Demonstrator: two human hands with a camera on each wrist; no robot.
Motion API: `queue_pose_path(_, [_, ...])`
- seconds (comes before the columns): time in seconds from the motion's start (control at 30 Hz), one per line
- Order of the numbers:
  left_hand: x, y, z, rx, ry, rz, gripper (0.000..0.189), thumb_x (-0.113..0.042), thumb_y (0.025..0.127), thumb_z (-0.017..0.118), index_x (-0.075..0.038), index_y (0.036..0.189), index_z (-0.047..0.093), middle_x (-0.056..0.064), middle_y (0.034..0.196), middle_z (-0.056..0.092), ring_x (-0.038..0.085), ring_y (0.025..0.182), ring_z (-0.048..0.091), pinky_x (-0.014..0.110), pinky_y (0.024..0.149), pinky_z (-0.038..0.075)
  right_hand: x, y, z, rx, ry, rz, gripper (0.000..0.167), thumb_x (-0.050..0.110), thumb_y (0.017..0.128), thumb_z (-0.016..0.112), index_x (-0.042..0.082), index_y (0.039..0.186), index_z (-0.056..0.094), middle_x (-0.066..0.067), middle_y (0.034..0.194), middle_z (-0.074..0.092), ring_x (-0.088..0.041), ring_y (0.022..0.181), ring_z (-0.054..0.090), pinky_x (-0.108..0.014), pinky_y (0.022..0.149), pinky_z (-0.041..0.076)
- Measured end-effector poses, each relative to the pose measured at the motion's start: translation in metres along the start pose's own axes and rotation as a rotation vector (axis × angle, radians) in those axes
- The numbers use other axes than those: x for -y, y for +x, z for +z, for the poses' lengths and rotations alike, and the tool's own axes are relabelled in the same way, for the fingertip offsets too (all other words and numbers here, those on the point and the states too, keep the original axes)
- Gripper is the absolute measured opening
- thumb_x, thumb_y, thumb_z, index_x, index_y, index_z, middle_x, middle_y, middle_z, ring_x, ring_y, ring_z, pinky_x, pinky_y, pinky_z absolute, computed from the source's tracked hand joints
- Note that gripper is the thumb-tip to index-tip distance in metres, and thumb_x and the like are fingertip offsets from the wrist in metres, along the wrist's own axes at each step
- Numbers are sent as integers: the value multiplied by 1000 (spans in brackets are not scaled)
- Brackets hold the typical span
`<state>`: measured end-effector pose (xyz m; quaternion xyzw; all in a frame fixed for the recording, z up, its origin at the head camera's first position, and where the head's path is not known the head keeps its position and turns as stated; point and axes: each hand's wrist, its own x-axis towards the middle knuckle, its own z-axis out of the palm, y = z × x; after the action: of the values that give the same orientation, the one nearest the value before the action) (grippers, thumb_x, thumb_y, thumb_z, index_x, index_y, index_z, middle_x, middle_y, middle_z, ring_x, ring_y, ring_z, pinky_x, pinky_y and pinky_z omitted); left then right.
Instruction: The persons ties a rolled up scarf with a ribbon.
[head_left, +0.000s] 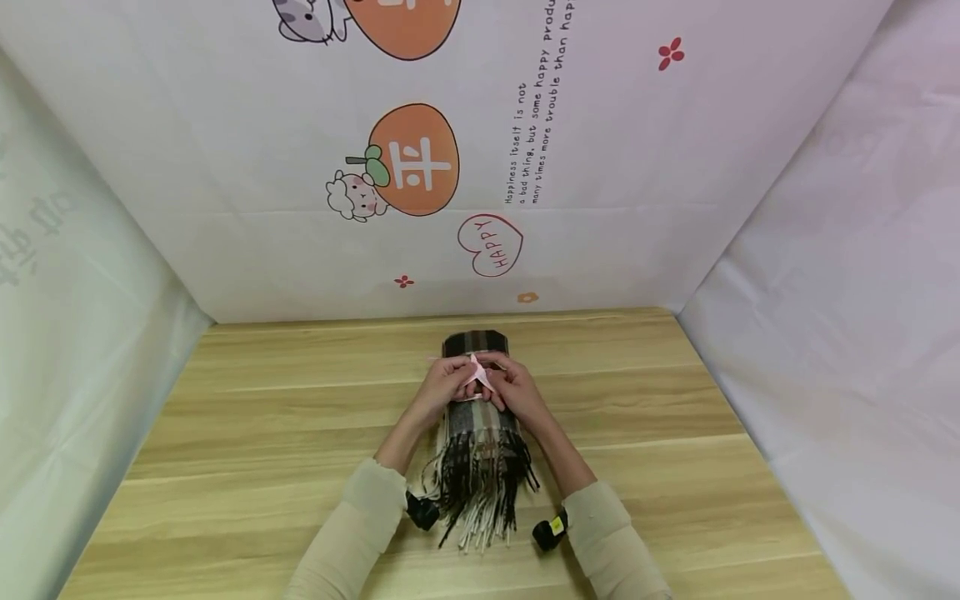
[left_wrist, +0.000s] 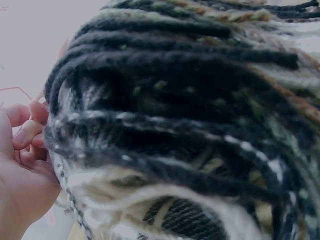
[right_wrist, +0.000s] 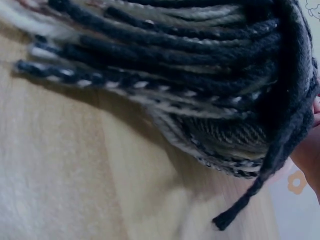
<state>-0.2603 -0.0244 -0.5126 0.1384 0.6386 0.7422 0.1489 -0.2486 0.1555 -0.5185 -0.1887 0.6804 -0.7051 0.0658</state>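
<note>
Room is left on the worktop (head_left: 285, 408) on both sides of the scarf (head_left: 483, 421), out to the walls (head_left: 75, 275). From above, the scarf is blocked by the left fingers (head_left: 454, 367) and right fingers (head_left: 501, 361); its fringed end is flanked by the sleeves (head_left: 356, 517).

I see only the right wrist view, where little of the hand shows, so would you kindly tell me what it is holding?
Observer: In the head view, the right hand pinches a pale pink strip.
Operator: Thank you; is it working alone?
Observer: No, the left hand pinches the strip too.
Operator: And how does everything lie?
Observer: The plaid scarf lies lengthwise, with its fringe at the end nearest the head camera.
</note>
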Motion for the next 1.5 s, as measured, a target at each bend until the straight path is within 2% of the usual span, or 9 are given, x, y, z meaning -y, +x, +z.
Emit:
queue_pose_path(0.1, [-1, 0, 0, 2, 8, 2, 23, -12, 105, 47, 5, 96, 61, -3, 59, 50, 4, 44, 32, 19, 46, 30, -3, 0, -2, 15, 32, -38, 25, 1, 105, 41, -5, 127, 50, 1, 67, 61, -6, 42, 40, -20, 45, 36])
queue_pose_path(0.2, [-1, 0, 0, 1, 19, 5, 25, -14, 105, 49, 3, 90, 59, -3, 59, 50, 5, 45, 32, 19, 47, 31, -5, -1, -2, 12, 52, -53, 17, -2, 104, 40, -6, 119, 47, 5, 90, 67, -5, 44, 43, -19, 46, 36])
queue_pose_path(0.33, [0, 1, 0, 8, 22, 16, 26, -16, 105, 49, 2, 89, 59, -3, 59, 49, 5, 45, 32, 20, 47, 31, -5, -2, -3, 15, 49, -50, 21, 0, 105, 40, -6, 123, 48, 7, 84, 66, -5, 45, 43, -19, 46, 37])
queue_pose_path(0.47, [0, 0, -1, 11, 16, 19, 26, -15, 106, 48, 1, 89, 59, -3, 59, 49, 6, 45, 32, 20, 47, 30, -4, -1, -3, 28, 27, -52, 30, 2, 106, 41, -5, 133, 51, 4, 61, 59, -5, 43, 41, -20, 46, 37])
queue_pose_path(0.73, [-3, 0, -1, -12, 10, 35, 21, -10, 103, 49, 2, 90, 62, -5, 57, 48, 4, 45, 33, 19, 46, 29, -3, 0, -3, 25, 24, -82, 26, 0, 105, 42, -8, 128, 50, 4, 62, 60, -5, 43, 42, -19, 45, 37])
queue_pose_path(0.97, [-4, -1, 0, -33, 29, 46, 23, -7, 102, 49, 13, 100, 60, -3, 57, 48, 5, 45, 33, 20, 45, 29, -5, -1, -2, 9, 86, -120, 18, -2, 104, 43, -14, 117, 46, 10, 84, 68, -6, 45, 46, -19, 45, 39])
queue_pose_path(1.17, [-9, -4, 1, -28, 19, 57, 23, -2, 103, 46, 15, 96, 58, 0, 57, 48, 5, 44, 33, 21, 46, 28, -3, 1, -2, 29, 20, -92, 31, 3, 105, 44, -12, 132, 50, 6, 64, 61, -6, 43, 42, -20, 45, 38])
queue_pose_path(1.3, [-21, -10, 3, -6, 11, 60, 22, -2, 102, 46, 14, 93, 58, 2, 58, 48, 5, 44, 33, 22, 47, 28, -2, 2, -2, 41, -15, -57, 36, 3, 106, 42, -7, 140, 49, 5, 65, 60, -5, 44, 42, -20, 45, 38])
queue_pose_path(1.5, [-27, -15, 4, 10, 16, 56, 22, -4, 102, 48, 11, 92, 61, 2, 58, 46, 6, 46, 33, 24, 47, 28, -3, 0, -4, 54, 3, -43, 30, 4, 106, 42, -4, 134, 48, 3, 62, 57, -7, 44, 42, -22, 45, 36])
